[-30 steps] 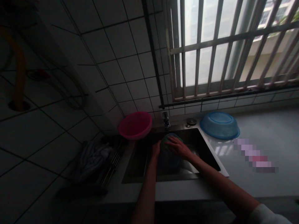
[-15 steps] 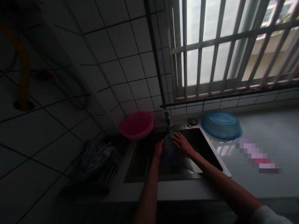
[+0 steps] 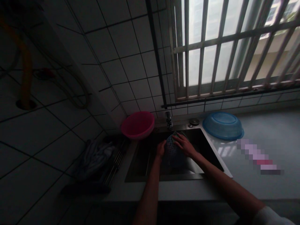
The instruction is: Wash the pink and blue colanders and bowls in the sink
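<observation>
A blue colander (image 3: 171, 147) with rows of holes is held tilted over the sink. My left hand (image 3: 161, 149) grips its left edge, thumb toward the rim. My right hand (image 3: 184, 144) lies over its upper right side with fingers spread. Under and behind those fingers shows something dark green (image 3: 184, 135), perhaps leaves, too dim to make out. The faucet (image 3: 168, 120) stands just behind the colander. The colander's lower part fades into shadow.
The steel sink (image 3: 209, 147) is set in a pale counter (image 3: 253, 187). A pink basin (image 3: 138, 125) stands behind left, and an upturned blue basin (image 3: 222, 125) at the right. A drain cover (image 3: 193, 121) lies by the faucet. Crumpled cloth (image 3: 96, 157) and a rack are at left.
The colander has tipped a little and shifted slightly right with both hands. More of the dark green stuff shows behind my right fingers.
</observation>
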